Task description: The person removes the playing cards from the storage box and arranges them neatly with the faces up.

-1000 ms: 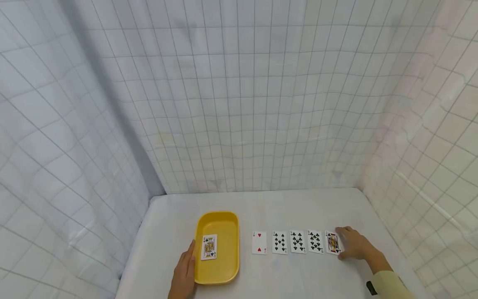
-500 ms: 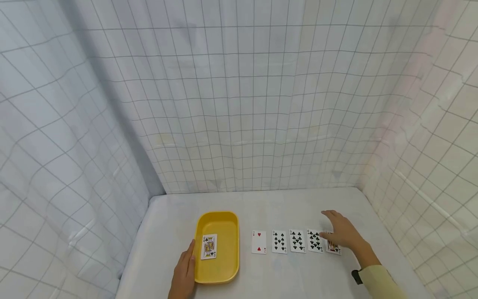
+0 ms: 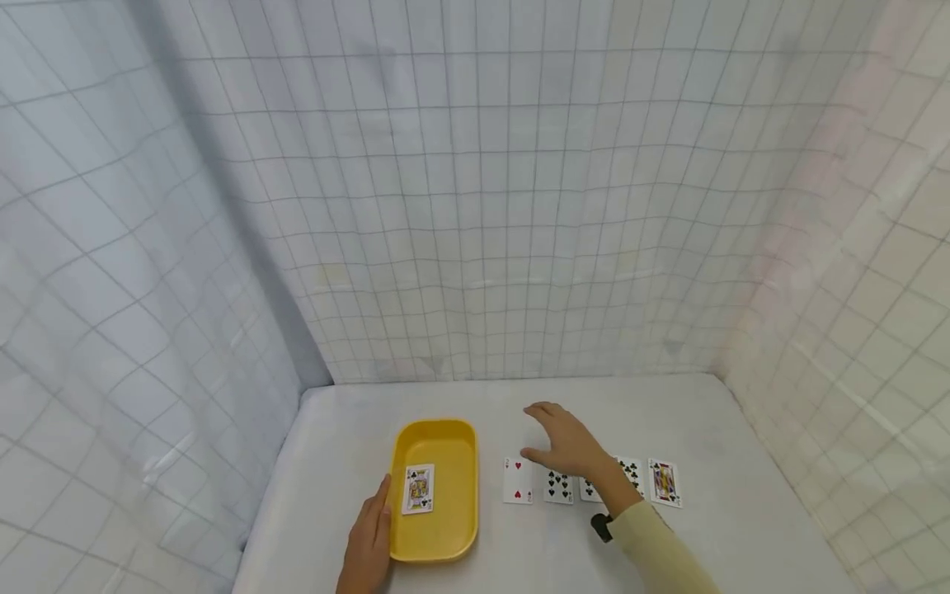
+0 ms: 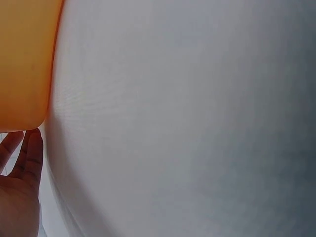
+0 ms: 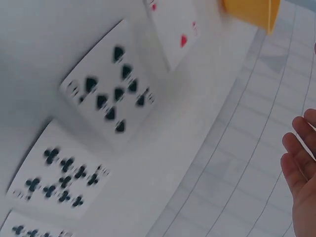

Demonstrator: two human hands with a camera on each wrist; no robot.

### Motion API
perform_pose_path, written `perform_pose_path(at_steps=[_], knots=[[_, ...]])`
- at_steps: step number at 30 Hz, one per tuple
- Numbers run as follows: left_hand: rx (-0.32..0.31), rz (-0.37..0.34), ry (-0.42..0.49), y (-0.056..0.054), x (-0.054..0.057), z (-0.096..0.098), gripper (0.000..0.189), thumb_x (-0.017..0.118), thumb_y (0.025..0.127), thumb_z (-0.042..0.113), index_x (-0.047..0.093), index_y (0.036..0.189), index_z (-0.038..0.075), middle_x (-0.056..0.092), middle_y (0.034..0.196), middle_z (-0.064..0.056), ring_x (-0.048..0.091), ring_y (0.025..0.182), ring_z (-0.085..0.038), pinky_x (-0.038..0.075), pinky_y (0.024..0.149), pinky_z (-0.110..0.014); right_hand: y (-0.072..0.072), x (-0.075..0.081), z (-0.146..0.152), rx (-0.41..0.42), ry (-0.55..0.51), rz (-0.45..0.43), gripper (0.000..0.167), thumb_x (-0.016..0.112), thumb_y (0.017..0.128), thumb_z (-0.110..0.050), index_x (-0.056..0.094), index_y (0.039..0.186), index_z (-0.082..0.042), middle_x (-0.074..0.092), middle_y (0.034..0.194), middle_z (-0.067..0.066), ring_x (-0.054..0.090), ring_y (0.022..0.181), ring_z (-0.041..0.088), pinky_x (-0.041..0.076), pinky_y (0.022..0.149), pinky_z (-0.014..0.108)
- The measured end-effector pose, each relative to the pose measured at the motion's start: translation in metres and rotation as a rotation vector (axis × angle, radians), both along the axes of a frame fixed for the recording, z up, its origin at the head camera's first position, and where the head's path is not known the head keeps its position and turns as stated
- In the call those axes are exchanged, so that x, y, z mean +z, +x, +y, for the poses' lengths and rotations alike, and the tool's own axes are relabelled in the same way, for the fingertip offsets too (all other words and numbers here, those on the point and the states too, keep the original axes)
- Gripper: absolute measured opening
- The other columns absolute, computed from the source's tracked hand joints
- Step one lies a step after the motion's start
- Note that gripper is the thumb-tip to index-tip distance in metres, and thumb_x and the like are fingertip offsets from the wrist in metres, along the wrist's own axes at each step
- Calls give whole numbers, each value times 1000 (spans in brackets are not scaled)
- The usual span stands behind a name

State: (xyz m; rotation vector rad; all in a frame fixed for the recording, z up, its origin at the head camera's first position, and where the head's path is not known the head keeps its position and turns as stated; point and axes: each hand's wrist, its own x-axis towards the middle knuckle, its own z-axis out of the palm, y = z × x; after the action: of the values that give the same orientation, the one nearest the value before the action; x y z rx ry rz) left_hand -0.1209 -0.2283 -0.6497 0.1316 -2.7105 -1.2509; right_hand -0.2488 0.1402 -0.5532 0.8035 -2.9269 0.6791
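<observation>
My left hand (image 3: 365, 536) rests against the left side of a yellow tray (image 3: 454, 528), its fingers fairly straight. Up close in the left wrist view, the fingertips (image 4: 33, 140) touch the outside of the tray (image 4: 24, 64). A king of clubs (image 3: 418, 488) lies face up inside the tray. Above the row of playing cards, my right hand (image 3: 567, 441) hovers with fingers spread and holds nothing. Nearest below it are a two of hearts (image 3: 517, 487) and a spades card (image 5: 116, 89). The right forearm partly hides the clubs cards (image 5: 59, 173).
At the row's right end lies a face card (image 3: 665, 483). All the cards are on a white-covered table (image 3: 341, 437). White sheets with a grid pattern (image 3: 475, 247) hang at the back and on both sides.
My right hand has moved left along the row, from the face card at the right end to above the spades card and two of hearts. The left hand and tray have stayed put.
</observation>
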Motion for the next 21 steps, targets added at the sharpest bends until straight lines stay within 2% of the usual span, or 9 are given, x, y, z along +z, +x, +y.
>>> perform_pose_path(at_steps=[4, 9, 15, 21], knots=[[0, 9, 0, 0, -1, -1, 50, 31, 115, 28, 31, 164, 22, 58, 137, -16, 57, 131, -38, 45, 111, -60, -4, 7, -48, 78, 16, 5, 74, 73, 92, -51, 51, 151, -13, 50, 155, 8, 49, 143, 31, 44, 116, 52], [17, 8, -6, 2, 0, 0, 49, 33, 114, 28, 33, 163, 22, 59, 135, -15, 59, 128, -35, 47, 110, -58, -4, 5, -94, 139, 80, -14, 80, 69, 90, -63, 50, 152, -16, 50, 155, 5, 49, 142, 27, 44, 117, 49], [1, -21, -2, 4, -1, 1, 50, 31, 115, 30, 32, 163, 22, 57, 139, -16, 56, 132, -40, 45, 111, -60, -1, -14, -135, 172, 120, -63, 85, 72, 86, -65, 50, 151, -15, 51, 155, 4, 50, 141, 25, 46, 115, 44], [-6, 6, -30, 7, -6, 2, 49, 33, 114, 31, 33, 163, 21, 59, 136, -14, 60, 126, -36, 49, 107, -58, 5, -41, -164, 203, 186, -112, 91, 75, 81, -69, 51, 151, -16, 51, 155, 4, 49, 142, 24, 46, 116, 43]])
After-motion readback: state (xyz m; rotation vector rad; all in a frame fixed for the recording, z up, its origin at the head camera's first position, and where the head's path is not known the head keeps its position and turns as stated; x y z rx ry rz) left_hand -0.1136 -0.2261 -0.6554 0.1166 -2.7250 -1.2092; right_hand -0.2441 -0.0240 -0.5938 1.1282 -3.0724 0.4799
